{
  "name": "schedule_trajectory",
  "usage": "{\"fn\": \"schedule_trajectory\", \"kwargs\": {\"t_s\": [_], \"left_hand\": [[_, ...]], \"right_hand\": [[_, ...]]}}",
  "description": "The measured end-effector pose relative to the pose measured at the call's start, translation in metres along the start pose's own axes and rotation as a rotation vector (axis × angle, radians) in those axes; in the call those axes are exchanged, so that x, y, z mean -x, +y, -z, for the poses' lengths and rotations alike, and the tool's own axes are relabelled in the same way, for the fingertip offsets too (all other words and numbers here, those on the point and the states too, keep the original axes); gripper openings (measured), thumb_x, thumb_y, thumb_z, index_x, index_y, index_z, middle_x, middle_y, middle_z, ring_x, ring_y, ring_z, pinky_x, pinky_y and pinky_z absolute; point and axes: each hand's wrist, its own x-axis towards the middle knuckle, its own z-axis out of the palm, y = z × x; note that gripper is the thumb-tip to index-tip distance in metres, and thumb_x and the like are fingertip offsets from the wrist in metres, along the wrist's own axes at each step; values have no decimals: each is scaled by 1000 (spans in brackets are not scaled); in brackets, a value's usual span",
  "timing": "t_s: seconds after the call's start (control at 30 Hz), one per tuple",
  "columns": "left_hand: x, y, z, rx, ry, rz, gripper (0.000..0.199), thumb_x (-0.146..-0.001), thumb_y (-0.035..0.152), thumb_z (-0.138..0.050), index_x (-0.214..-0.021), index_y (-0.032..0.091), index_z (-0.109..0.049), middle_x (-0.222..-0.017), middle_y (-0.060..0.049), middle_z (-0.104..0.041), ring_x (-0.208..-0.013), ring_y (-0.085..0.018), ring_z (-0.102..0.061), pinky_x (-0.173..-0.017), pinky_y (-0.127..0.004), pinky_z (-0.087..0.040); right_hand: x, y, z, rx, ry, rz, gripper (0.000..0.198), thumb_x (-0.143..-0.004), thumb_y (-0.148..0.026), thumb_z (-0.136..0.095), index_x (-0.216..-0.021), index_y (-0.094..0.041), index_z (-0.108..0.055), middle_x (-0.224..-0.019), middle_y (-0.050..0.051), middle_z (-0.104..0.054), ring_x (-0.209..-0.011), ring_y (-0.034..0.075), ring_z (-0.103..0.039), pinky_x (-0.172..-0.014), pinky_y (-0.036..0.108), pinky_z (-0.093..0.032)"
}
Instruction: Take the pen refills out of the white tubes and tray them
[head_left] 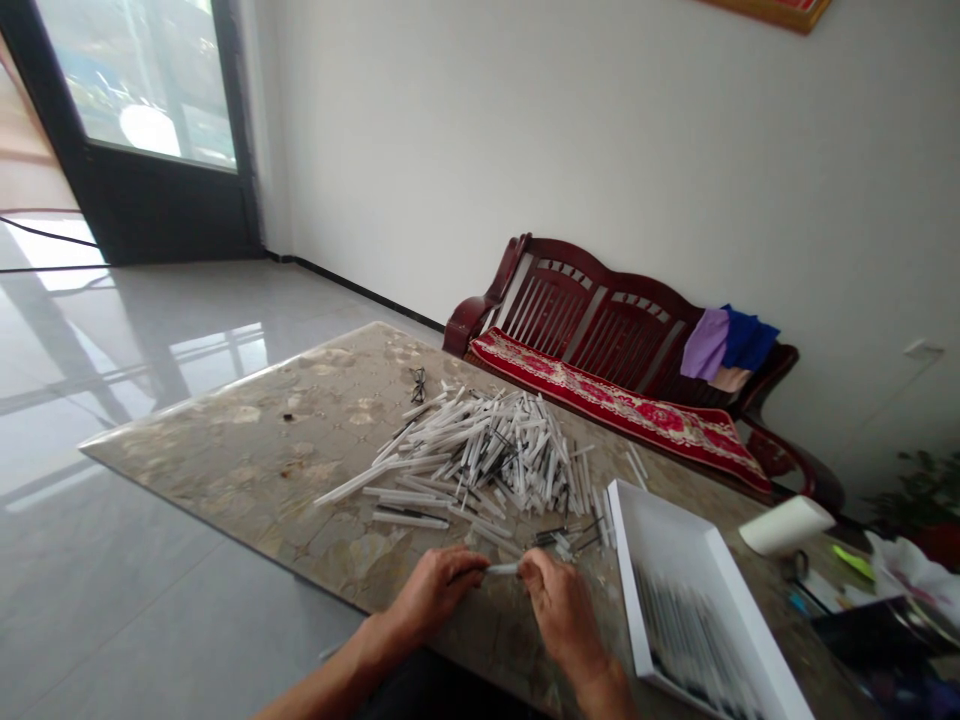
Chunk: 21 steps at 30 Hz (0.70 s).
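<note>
A slim white pen (502,569) lies level between my two hands, close to the table's near edge. My left hand (444,580) is closed on its left end, and my right hand (551,585) pinches the right end. The fingers cover both ends, so only the pale middle shows. Just beyond my hands spreads a loose pile of white pens and pen parts (495,445), with some black pieces mixed in. To the right of my right hand is a white open box (628,600), with many thin pens (690,625) lying side by side in it.
The patterned table (247,450) reaches far to the left. Eyeglasses (418,385) rest behind the pile. Right of the box lie a white roll (786,525) and dark clutter (870,635). A red wooden bench (600,330) with cloths (727,345) stands against the wall.
</note>
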Motion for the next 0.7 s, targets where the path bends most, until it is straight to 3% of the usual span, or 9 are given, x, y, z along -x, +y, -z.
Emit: {"fn": "schedule_trajectory", "kwargs": {"t_s": [0.1,0.27,0.47,0.6,0.7], "left_hand": [[0,-2,-1,-30,-37,-8,27,-87,19,-54,-100,21,-77,-88,-4,-78,-79,-20,-70,-75,-24,-50],[0,-2,-1,-86,-84,-47,27,-87,17,-53,-99,20,-77,-88,-6,-77,-81,-20,-70,-74,-24,-50],[2,-1,3,-110,-82,-89,27,-89,17,-51,-100,19,-76,-84,-6,-75,-77,-19,-70,-69,-22,-48],[3,-1,3,-151,-97,-115,26,-90,18,-51,-100,21,-76,-83,-5,-74,-75,-18,-70,-66,-21,-47],[3,0,4,-148,-27,-57,25,-89,17,-53,-100,23,-75,-85,-5,-75,-79,-20,-70,-70,-22,-49]], "right_hand": [[5,0,-1,-35,32,49,40,-103,-44,-34,-86,-23,-62,-78,2,-70,-73,15,-65,-63,23,-38],[10,2,-9,-37,16,-102,52,-103,-46,-29,-66,-23,-57,-56,1,-63,-53,14,-60,-53,25,-32],[15,-1,-10,-172,16,-128,50,-98,-55,-36,-66,-23,-57,-60,1,-63,-58,15,-59,-55,24,-33],[14,-4,-19,-481,-61,-320,62,-94,-68,-29,-56,-23,-48,-46,-3,-49,-43,13,-48,-47,24,-33],[6,9,-16,-544,-86,-394,62,-93,-70,-25,-64,-24,-55,-46,-4,-48,-40,14,-47,-42,24,-34]]}}
